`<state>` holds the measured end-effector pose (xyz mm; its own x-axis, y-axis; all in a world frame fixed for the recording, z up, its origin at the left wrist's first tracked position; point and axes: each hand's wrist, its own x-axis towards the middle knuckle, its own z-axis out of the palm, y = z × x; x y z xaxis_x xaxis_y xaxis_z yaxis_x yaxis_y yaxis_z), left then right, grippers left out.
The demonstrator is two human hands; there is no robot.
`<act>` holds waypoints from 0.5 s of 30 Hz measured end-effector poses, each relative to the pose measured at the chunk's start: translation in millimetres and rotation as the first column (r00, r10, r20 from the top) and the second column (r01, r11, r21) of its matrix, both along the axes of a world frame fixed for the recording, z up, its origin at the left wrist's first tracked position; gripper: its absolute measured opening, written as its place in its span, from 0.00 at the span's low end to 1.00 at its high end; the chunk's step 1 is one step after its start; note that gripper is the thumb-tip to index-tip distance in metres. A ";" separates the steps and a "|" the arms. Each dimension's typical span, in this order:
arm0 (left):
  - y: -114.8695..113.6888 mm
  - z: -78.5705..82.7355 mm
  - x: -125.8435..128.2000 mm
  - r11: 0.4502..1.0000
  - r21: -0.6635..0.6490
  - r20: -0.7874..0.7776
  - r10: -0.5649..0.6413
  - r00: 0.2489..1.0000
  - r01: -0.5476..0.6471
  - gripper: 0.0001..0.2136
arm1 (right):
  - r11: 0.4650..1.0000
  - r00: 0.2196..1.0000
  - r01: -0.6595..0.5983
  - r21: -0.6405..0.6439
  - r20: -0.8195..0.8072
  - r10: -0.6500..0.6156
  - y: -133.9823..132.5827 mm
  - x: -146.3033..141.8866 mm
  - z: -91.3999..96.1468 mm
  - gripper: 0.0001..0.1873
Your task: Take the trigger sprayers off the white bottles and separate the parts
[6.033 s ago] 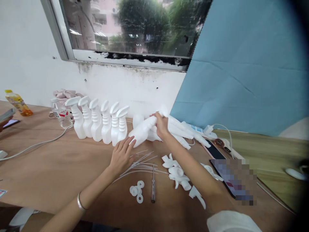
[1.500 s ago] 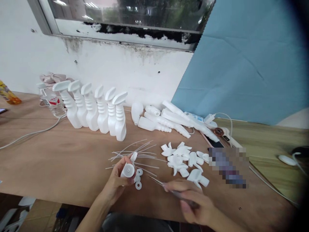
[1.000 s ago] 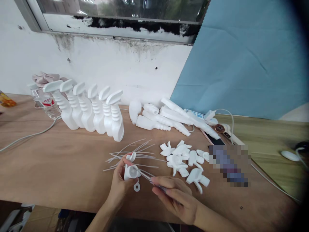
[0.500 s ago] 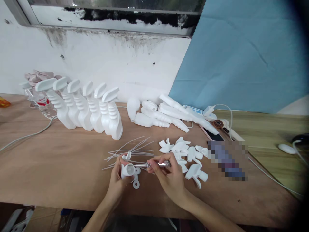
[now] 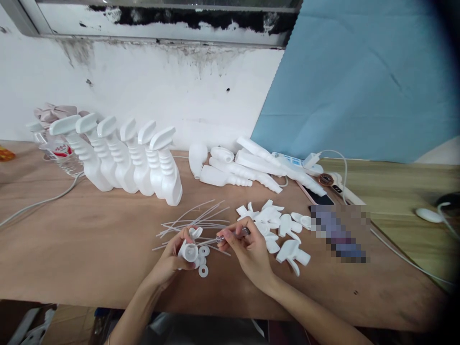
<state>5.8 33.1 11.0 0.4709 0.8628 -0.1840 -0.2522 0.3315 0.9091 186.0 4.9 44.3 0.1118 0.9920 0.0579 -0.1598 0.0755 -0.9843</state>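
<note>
My left hand is closed round a white trigger spray head, its round collar opening turned toward me. Between the fingers of my right hand is a screwdriver with a clear handle, its shaft pointing left at the spray head. Whether the tip touches the spray head I cannot tell. White ring washers lie on the table just right of my left hand. Thin white tubes are spread behind both hands. Several loose trigger spray heads are heaped to the right of my right hand.
Several white spray bottles with heads on stand in a row at the back left. Bottles without heads lie piled by the wall. A phone, a cable and a power strip are on the right.
The spray head in my left hand has turned, so its collar opening faces me more. The screwdriver has tilted, with its handle end higher, and has shifted slightly left.
</note>
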 end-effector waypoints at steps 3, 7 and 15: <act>4.9 6.7 -7.7 0.977 0.155 -0.151 -0.122 0.981 0.145 0.16 | 0.998 0.998 -0.059 -0.007 0.015 0.059 -2.2 -0.1 -2.3 0.15; 6.3 8.8 -15.4 0.873 0.410 -0.433 -0.070 0.899 0.265 0.15 | 0.994 0.994 -0.109 0.010 0.029 0.109 -6.2 -2.9 -17.0 0.13; 12.4 -0.4 -24.1 0.608 0.613 -0.790 0.479 0.383 0.504 0.19 | 1.000 0.996 -0.028 -0.008 0.086 0.029 -11.0 0.7 -45.8 0.11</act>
<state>-18.3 45.5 10.6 0.4730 0.8666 0.1590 0.7740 -0.4950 0.3948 186.7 -6.1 -1.5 0.0784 0.9951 0.0596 -0.0764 0.0656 -0.9949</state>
